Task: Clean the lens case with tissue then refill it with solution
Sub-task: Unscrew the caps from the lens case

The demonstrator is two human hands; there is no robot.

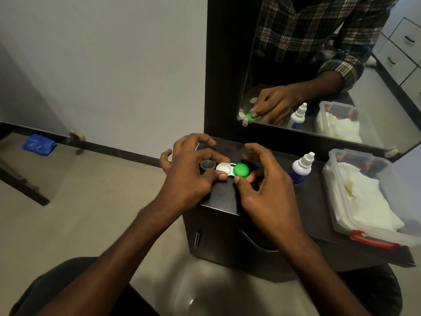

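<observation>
Blue crumpled cloth or bag (39,144) on the floor at far left, against the dark skirting; a round tan object (77,135) just beside it at the wall foot.

Grey-clear loose cap (207,165): lies on the left end of the dark worktop (224,198), partly under the left fingers, just beside the case.

Left hand (193,176): fingers curled, thumb tip pressed on the near edge of the case's open white well, fingers arched over the far side; it grips the case.

Lens case (231,170): white body, flat on the worktop near its left corner, between the two hands. Left well uncovered, white inside; whether it holds liquid cannot be told. Right well closed with a green cap (241,170).

Right hand (265,185): thumb and forefinger pinch the green cap from near and far sides; the other fingers spread loosely.

Solution bottle (300,168): white, blue label, white nozzle cap on, upright, near the right hand but apart from it.

Clear plastic box (346,221) with a red latch: far right on the worktop, holds white tissue (364,197).

Mirror (319,65) in a dark frame: stands behind the worktop, reflecting a checked shirt, the hands, bottle and box.
</observation>
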